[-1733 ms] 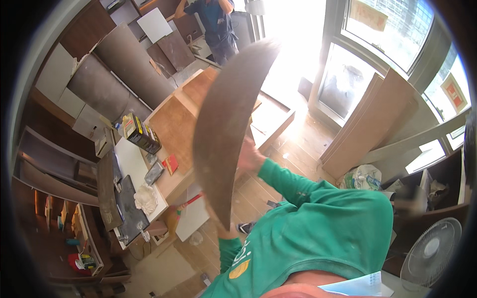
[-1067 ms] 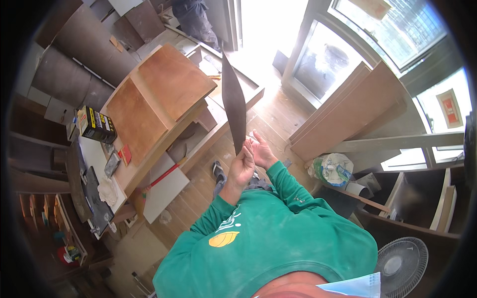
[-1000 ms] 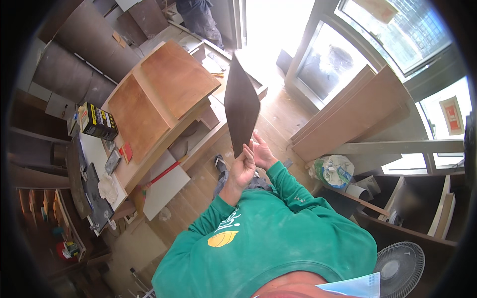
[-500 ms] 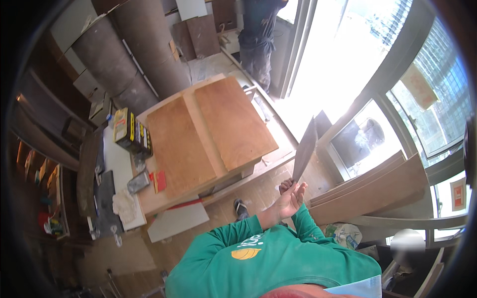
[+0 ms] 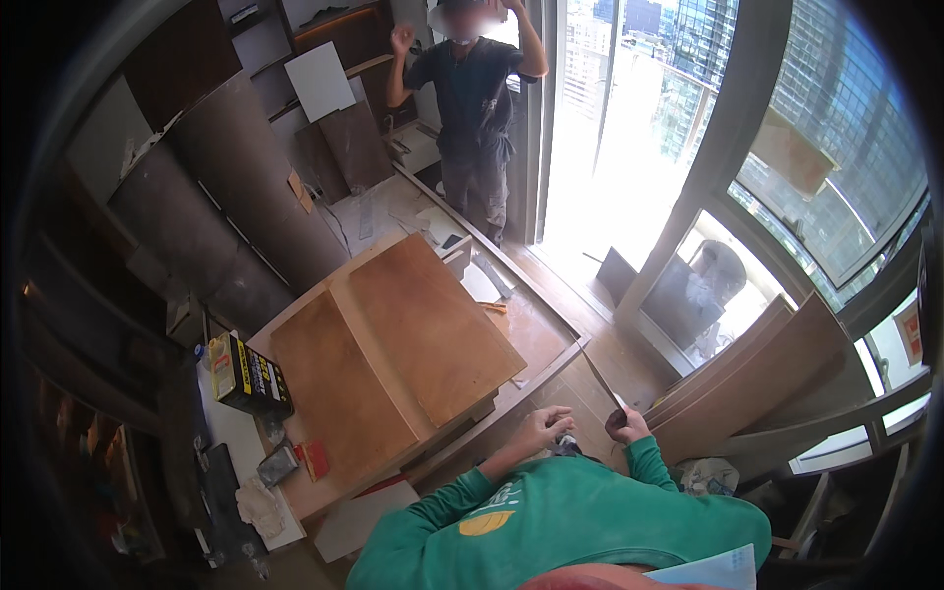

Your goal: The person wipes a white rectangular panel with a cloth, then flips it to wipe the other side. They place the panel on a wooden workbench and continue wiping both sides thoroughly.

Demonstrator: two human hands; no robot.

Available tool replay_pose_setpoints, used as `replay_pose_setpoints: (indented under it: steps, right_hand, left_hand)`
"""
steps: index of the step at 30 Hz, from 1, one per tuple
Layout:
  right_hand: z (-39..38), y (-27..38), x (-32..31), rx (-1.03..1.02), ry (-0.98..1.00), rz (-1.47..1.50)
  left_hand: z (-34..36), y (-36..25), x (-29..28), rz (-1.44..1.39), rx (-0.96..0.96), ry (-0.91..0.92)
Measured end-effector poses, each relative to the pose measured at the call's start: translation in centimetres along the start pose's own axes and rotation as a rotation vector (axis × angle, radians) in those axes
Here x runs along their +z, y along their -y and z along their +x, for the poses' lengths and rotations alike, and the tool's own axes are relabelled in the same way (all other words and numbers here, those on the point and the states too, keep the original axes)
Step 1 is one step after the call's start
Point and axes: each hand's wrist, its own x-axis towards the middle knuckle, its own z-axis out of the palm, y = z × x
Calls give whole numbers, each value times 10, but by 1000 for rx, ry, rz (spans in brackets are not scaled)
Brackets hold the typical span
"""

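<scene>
Indoors, wooden worktop [image 5: 379,356], bright windows [image 5: 854,128], held sheet [image 5: 602,381]

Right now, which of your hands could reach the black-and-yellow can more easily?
Probably the left hand: it looks empty and is nearer the can, while the right hand holds the thin board.

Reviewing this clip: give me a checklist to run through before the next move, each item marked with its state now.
1. Right hand gripping the panel: ok, it holds the near end.
2. Left hand free: ok, it is off the panel and looks empty, fingers loosely curled.
3. Panel faces undamaged: cannot tell, it shows almost edge-on.
4. Co-worker away from the panel: ok, standing beyond the bench, both arms raised.
5. Bench free of loose things: not ok, a black-and-yellow can and a red packet are on it.
6. Footing sound: cannot tell, the feet are mostly hidden.
</scene>
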Motion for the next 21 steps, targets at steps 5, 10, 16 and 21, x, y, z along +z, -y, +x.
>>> replay_pose_setpoints:
  steps: [5,10,16,21]
  right_hand:
    - [-25,25,7,39,-40,-21]
    - [-29,61,17,110,129,-40]
    - [-97,72,38,241,380,24]
    - [-149,81,56,219,576,-236]
  left_hand:
    - [32,0,-28,165,-97,-107]
    - [105,8,-26,378,26,-237]
    - [183,-37,-17,396,182,-267]
    - [216,-83,12,306,270,-138]
